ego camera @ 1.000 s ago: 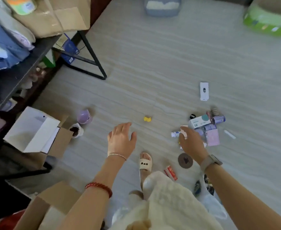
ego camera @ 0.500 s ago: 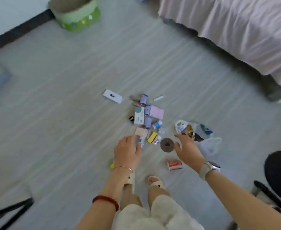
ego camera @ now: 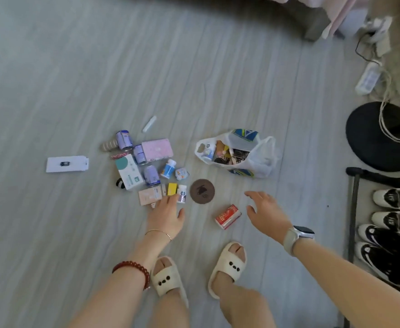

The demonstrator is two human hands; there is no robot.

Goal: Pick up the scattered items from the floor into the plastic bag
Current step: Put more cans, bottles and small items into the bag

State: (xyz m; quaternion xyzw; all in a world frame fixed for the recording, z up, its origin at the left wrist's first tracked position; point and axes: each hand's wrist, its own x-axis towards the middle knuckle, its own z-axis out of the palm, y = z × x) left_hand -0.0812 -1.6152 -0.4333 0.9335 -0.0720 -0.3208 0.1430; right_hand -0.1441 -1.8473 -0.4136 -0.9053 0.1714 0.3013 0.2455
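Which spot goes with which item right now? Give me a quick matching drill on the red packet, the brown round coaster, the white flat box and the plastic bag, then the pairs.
Items:
1. red packet
2. brown round coaster
3. white flat box
4. plastic bag

Places:
A. alone, far left of the pile
B. on the floor between the left hand and the right hand
C. right of the pile, open, items already inside
D. just right of the small white bottle

Pairs: 1-B, 2-D, 3-A, 4-C
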